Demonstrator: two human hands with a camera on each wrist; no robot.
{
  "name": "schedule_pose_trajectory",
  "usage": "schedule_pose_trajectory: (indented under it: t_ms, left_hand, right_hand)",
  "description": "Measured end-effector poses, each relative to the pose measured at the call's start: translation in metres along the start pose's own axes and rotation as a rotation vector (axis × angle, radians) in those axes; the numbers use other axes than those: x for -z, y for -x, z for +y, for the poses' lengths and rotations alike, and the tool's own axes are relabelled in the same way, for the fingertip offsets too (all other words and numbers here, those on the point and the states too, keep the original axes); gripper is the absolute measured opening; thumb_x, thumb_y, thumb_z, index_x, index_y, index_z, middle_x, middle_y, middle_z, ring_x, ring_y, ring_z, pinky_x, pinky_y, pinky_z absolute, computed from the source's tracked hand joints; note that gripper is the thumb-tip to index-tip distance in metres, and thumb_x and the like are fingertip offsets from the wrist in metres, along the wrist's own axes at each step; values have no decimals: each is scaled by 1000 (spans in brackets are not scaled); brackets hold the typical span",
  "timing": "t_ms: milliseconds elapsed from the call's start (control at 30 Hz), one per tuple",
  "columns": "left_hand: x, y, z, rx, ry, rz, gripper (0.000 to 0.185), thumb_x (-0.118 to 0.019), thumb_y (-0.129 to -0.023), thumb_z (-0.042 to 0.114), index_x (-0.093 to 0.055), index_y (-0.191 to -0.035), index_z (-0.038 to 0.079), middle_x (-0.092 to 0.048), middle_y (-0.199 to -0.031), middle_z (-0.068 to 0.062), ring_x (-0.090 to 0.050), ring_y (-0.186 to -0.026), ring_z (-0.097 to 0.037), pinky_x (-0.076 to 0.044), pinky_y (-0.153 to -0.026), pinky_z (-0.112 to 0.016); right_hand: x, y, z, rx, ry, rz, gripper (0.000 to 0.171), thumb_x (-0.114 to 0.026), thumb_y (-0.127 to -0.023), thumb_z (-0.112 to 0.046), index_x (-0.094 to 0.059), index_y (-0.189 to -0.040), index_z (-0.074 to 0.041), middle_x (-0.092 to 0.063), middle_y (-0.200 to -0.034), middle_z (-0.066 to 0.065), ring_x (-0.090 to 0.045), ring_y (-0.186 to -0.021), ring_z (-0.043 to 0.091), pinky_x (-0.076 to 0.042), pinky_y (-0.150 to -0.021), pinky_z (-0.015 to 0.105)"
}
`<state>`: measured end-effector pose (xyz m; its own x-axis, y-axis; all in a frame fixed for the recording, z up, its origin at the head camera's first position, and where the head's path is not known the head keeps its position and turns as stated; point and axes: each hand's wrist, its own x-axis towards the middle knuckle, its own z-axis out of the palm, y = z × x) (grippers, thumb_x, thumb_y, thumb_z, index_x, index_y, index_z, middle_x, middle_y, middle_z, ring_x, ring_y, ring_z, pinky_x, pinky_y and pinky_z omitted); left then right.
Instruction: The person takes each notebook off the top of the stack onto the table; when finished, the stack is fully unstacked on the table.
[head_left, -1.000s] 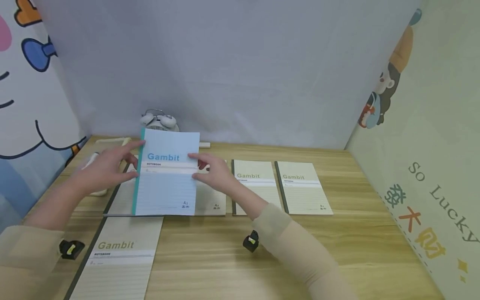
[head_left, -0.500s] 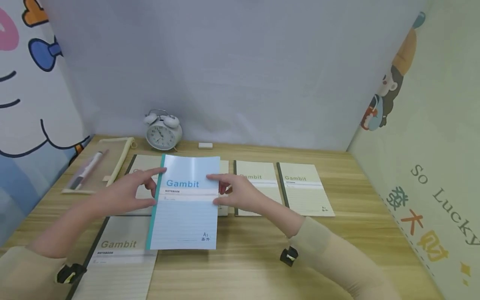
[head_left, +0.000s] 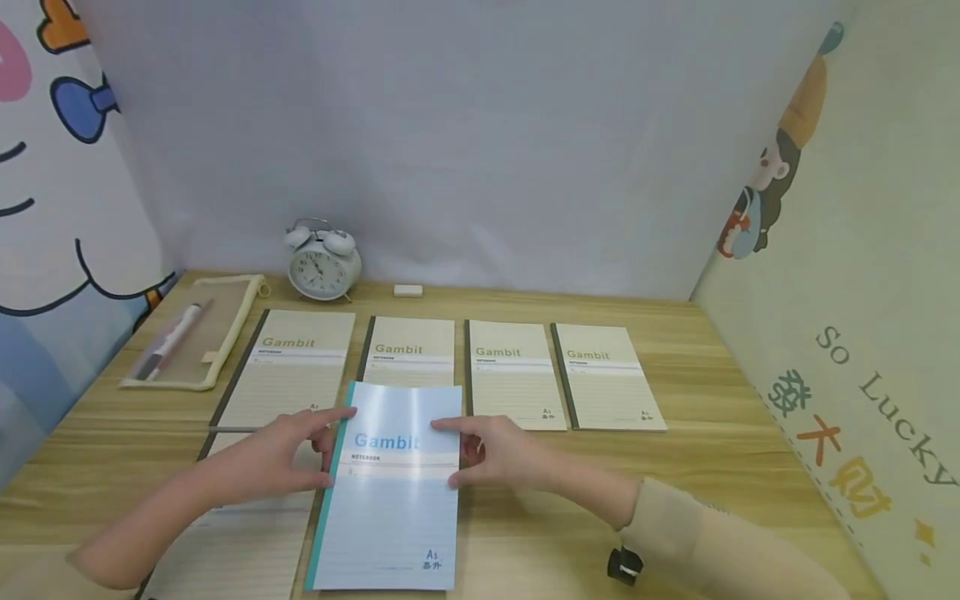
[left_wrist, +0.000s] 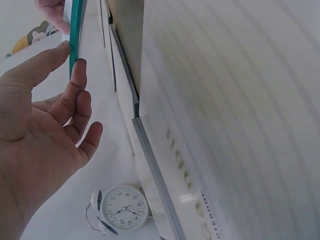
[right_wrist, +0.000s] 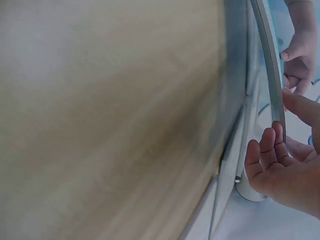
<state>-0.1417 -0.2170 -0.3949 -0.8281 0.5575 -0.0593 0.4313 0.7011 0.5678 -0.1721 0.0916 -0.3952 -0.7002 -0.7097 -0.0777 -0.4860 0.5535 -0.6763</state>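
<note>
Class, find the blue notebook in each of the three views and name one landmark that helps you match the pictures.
Head: the blue notebook lies low and centre, held at its edges by the left hand and right hand.
Left wrist: only its teal spine edge shows, top left, at the fingertips.
Right wrist: its curved edge shows at upper right.
Shared landmark: the alarm clock, seen in the head and left wrist views.

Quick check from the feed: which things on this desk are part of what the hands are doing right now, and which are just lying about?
In hand:
- blue notebook, pinched by left hand and right hand
- beige notebooks: four in the back row, one at front left

Lying about:
- alarm clock
- eraser
- pencil pouch with pen
</note>
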Motion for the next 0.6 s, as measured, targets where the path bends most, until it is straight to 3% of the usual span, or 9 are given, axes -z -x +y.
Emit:
schedule_pose_trajectory:
  t_ms: [100, 267, 600]
  left_hand:
    - [-9, 4, 0, 8, 16, -21, 80, -72, -72, 35, -33, -136, 8, -53, -77, 18, -48, -80, -2, -36, -90, -44]
    - [-18, 8, 2, -42, 22, -44, 80, -73, -71, 29, -34, -135, 2, -53, -75, 17, -48, -76, 0, -42, -84, -33]
    - [-28, 10, -2, 1, -92, -85, 75, -72, -72, 33, -39, -131, 1, -48, -70, 22, -40, -69, 0, -31, -80, -41]
  right_hand:
    - [-9, 6, 1, -18, 0, -37, 67, -76, -70, -26, -46, -130, -21, -54, -74, -6, -49, -64, 5, -45, -59, 16]
    - [-21, 11, 5, -2, 10, -42, 66, -76, -69, -26, -48, -129, -16, -52, -70, -7, -45, -57, 0, -42, -52, 15]
    - [-34, 7, 12, 53, 46, -75, 66, -76, -69, -26, -50, -127, -10, -55, -72, -7, -45, -57, -1, -42, -52, 14]
